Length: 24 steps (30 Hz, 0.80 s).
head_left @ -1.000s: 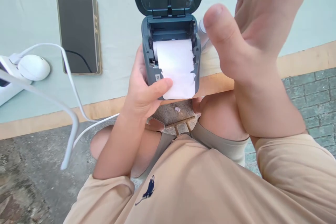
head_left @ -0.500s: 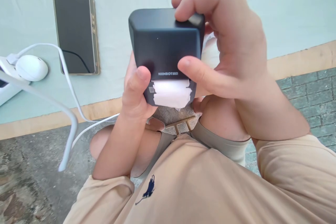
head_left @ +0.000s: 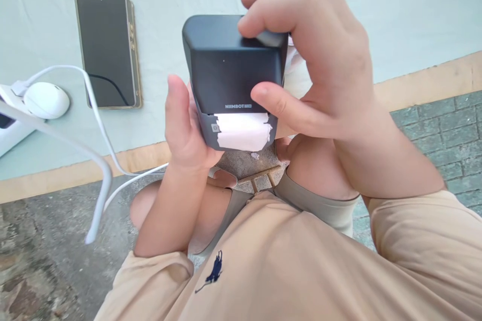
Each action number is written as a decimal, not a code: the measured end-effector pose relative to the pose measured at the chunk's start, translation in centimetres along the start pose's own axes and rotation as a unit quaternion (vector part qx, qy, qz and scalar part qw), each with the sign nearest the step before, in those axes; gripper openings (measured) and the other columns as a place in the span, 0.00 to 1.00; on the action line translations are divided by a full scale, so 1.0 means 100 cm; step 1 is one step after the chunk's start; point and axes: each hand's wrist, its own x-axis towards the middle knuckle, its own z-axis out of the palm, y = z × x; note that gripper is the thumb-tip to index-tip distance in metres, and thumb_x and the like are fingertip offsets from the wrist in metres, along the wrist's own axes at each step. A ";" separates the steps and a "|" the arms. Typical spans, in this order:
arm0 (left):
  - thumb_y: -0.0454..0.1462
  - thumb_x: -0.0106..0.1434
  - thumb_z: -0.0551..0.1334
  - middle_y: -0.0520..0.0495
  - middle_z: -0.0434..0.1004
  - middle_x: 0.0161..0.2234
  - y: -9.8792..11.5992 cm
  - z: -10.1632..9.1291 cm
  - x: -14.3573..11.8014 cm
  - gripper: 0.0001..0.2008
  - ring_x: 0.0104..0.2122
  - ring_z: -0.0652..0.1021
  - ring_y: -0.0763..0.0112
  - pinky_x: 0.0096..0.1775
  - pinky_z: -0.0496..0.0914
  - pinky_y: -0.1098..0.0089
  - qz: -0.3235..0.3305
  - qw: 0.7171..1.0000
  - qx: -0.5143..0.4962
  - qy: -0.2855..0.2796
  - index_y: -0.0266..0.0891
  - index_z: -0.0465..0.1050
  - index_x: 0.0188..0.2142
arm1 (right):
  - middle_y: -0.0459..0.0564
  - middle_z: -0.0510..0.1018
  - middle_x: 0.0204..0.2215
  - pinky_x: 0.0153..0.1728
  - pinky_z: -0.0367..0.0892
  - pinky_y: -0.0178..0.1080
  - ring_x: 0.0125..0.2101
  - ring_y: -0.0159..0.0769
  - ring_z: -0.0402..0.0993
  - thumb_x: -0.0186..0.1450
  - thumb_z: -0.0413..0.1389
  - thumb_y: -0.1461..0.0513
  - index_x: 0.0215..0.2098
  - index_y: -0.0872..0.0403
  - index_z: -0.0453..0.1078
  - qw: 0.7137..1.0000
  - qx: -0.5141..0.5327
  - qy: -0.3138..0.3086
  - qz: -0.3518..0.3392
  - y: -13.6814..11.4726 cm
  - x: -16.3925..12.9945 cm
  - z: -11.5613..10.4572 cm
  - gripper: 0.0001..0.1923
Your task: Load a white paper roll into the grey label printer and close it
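head view: the right hand (head_left: 324, 60) lies over the small dark grey-blue plastic label printer (head_left: 233, 70), its fingers (head_left: 271, 5) curled over the far top edge of the lid and its thumb pressed on the lid's front beside the printed brand name. the left hand (head_left: 184, 125) cradles the printer from below and from the side, thumb lifted and spread clear of the casing, the other fingers hidden beneath it. the printer is held up in both hands, above the knees and just in front of the surface's wooden edge (head_left: 422, 83). a torn strip of white label paper (head_left: 244, 131) hangs from the slot, right under the right thumb.

well off to the left of the left hand, on the pale green cloth-covered surface (head_left: 414, 10), lie a dark rectangular smartphone in a gold-edged case (head_left: 107, 50), a white oval charger plug (head_left: 45, 100) and a white cable (head_left: 94, 125) looping off the edge.

the step in hand looks like pressing the lid closed over the paper roll. next, i judge, it calls for firm, even pressure from the right fingers while the left hand steadies the body, keeping the paper strip free in the slot.
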 end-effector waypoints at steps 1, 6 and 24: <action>0.55 0.64 0.45 0.52 0.77 0.42 0.002 0.001 0.000 0.25 0.63 0.59 0.63 0.64 0.59 0.60 0.004 1.000 0.002 0.000 0.44 0.73 0.40 | 0.51 0.69 0.48 0.58 0.62 0.32 0.54 0.26 0.63 0.64 0.47 0.61 0.47 0.61 0.62 1.000 0.001 0.018 -0.004 0.001 -0.001 0.001 0.15; 0.48 0.68 0.43 0.55 0.74 0.48 0.003 -0.002 0.002 0.23 0.63 0.60 0.65 0.67 0.52 0.66 0.035 0.999 -0.002 -0.026 0.43 0.74 0.39 | 0.51 0.69 0.48 0.55 0.63 0.30 0.53 0.24 0.65 0.65 0.46 0.63 0.46 0.62 0.62 0.999 0.044 0.017 0.011 -0.001 -0.002 0.001 0.13; 0.52 0.66 0.46 0.47 0.77 0.40 -0.006 -0.010 0.003 0.24 0.60 0.64 0.62 0.67 0.53 0.61 0.031 0.999 -0.042 0.000 0.40 0.73 0.41 | 0.47 0.63 0.56 0.58 0.62 0.30 0.58 0.25 0.60 0.63 0.51 0.56 0.52 0.54 0.58 0.997 0.040 -0.062 0.030 -0.001 -0.001 -0.007 0.21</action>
